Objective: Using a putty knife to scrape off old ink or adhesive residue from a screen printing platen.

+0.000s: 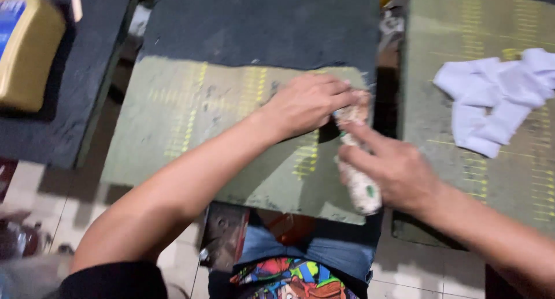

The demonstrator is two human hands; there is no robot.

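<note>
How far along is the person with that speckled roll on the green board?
Done: nothing finished shows. In hand: the left hand presses the top end of a pale speckled roll at the green board's right edge, while the right hand rests fingers along it. Left: white cloth pieces lie untouched on the neighbouring board. How much remains cannot be told.

Bare green board (191, 131) left of hands; white cloths (497, 97) block right board (439, 33)

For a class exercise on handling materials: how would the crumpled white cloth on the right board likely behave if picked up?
The white cloth lies crumpled in soft folds, so it is probably floppy and would droop. It looks thin, so likely light. Lying flat on the board, it seems unlikely to roll.
</note>
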